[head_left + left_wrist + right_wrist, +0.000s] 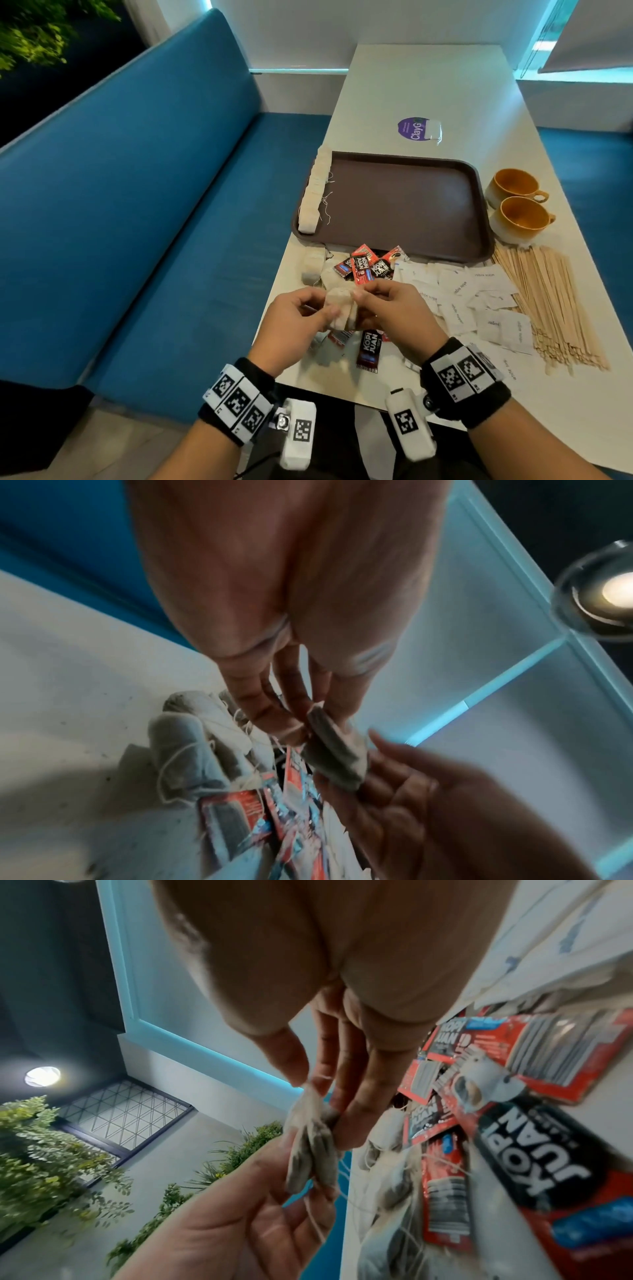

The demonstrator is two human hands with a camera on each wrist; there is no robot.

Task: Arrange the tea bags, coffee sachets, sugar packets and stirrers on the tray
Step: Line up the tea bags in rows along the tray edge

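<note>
Both hands hold a small bunch of beige tea bags (pixel 340 308) above the table's near edge. My left hand (pixel 318 310) pinches one end of the bunch (pixel 337 750); my right hand (pixel 363 298) pinches the strings and tops (pixel 311 1150). A row of tea bags (pixel 313 192) lines the left edge of the brown tray (pixel 411 212). Loose tea bags (pixel 313 265) and red and black coffee sachets (pixel 366 267) lie in front of the tray. White sugar packets (pixel 479 301) and wooden stirrers (pixel 548 301) spread out to the right.
Two orange cups (pixel 517 202) stand right of the tray. One tea bag (pixel 432 129) lies on a purple sticker beyond it. A blue bench (pixel 154 205) runs along the table's left side.
</note>
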